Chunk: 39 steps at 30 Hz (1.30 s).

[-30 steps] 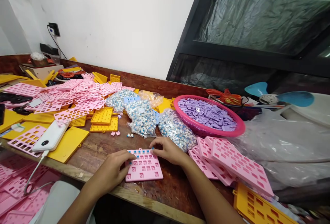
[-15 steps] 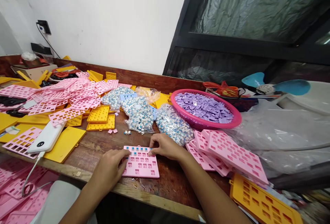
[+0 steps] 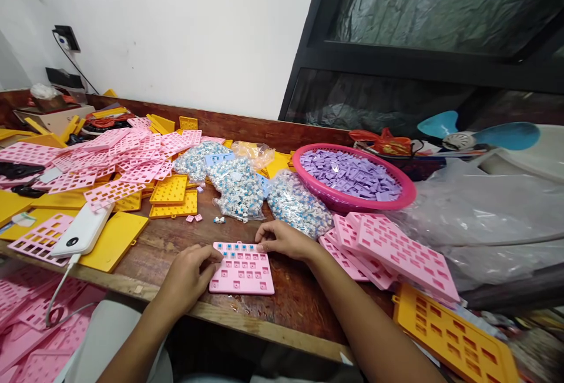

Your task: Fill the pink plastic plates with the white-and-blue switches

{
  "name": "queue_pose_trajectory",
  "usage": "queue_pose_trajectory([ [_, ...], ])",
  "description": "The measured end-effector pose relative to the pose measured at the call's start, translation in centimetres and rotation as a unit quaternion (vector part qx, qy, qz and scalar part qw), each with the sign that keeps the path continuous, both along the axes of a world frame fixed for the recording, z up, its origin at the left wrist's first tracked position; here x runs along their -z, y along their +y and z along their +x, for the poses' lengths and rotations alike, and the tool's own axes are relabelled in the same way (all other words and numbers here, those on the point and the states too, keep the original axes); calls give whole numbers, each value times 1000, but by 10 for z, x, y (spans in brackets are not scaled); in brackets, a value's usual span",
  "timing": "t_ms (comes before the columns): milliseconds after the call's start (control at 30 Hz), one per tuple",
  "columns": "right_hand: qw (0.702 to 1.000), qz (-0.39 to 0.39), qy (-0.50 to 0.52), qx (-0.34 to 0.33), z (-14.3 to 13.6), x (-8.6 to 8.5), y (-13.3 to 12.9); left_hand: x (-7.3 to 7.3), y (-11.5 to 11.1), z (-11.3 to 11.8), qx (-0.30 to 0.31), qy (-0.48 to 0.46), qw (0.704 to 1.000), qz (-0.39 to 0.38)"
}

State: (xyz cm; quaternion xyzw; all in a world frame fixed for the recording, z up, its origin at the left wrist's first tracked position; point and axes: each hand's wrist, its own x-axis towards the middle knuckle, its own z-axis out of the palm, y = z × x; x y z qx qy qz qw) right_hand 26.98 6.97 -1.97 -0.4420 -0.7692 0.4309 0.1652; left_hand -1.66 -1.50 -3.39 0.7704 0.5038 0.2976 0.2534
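Observation:
A pink panel [image 3: 244, 284] with rows of square holes lies flat near the table's front edge. Blue-topped switches [image 3: 237, 247] fill much of its top row, and a few sit in the row below. My left hand [image 3: 190, 274] is closed at the panel's left edge, thumb and forefinger together over the upper left holes. At the top right corner, my right hand [image 3: 278, 241] pinches at the end of the switch row; its fingertips hide most of what they hold. Just beyond lie a loose switch [image 3: 219, 219] and two small pink caps [image 3: 194, 218].
Clear bags of switches [image 3: 238, 189] lie behind the panel, beside a magenta basket [image 3: 408, 195] of purple pieces. Stacked pink panels [image 3: 405, 254] and a yellow panel [image 3: 458, 336] are at right. Pink sheets [image 3: 110, 160], yellow plates [image 3: 170, 189] and a white power bank [image 3: 83, 233] crowd the left.
The view has tilted slightly, so the table appears a little higher. Both hands stay at the panel; the right fingers remain at its top right corner, with only small finger shifts.

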Motion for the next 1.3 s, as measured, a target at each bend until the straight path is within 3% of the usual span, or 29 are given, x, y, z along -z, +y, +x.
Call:
queue_pose_trajectory([
  [200,997,2,-45,-54,-1,0,9,-3,-6,8,9,68,996,66],
  [400,999,6,14,-42,6,3,5,-4,-10,11,-13,143,987,69],
  [467,998,48,40,-9,2,5,3,-7,-8,9,-12,127,991,43],
  [567,976,185,41,106,-13,12,3,-14,-2,6,7,86,996,23],
  [700,939,292,-55,175,-37,24,10,-28,18,1,-8,50,997,57],
  [833,921,286,-137,226,-48,29,15,-36,57,1,-14,114,987,108],
  [933,922,278,-154,221,-50,28,16,-36,87,11,25,204,974,92],
  [1067,922,285,-151,213,-47,26,15,-32,114,29,34,249,966,66],
  [1200,925,293,-145,194,-44,23,13,-33,120,32,38,259,964,47],
  [1300,931,301,-132,160,-40,21,11,-40,106,26,39,240,969,51],
])
